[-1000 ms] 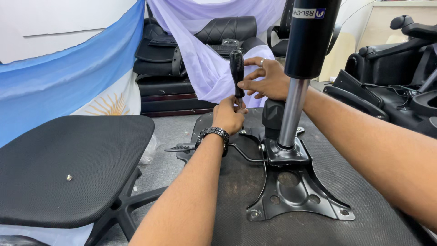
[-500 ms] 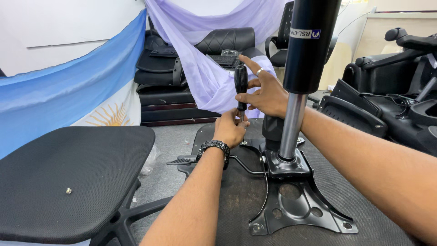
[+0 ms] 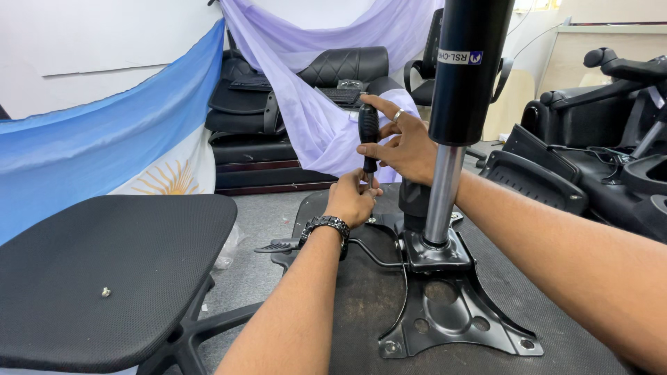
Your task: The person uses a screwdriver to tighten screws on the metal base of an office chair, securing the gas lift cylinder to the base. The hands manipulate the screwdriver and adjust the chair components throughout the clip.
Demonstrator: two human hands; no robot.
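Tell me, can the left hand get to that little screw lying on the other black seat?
Probably yes. The small screw lies in the open on the black seat at the person's left, with nothing on top of it. But the left hand is busy steadying the screwdriver, so it would need to let go.

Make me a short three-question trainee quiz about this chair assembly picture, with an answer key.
1. Which hand grips the screwdriver handle?
2. True or false: the gas cylinder stands upright on the black metal plate.
3. What is on the left wrist: A) a watch, B) a glove, C) nothing?

Key
1. The right hand; the left hand steadies the shaft lower down.
2. True.
3. A, a watch.
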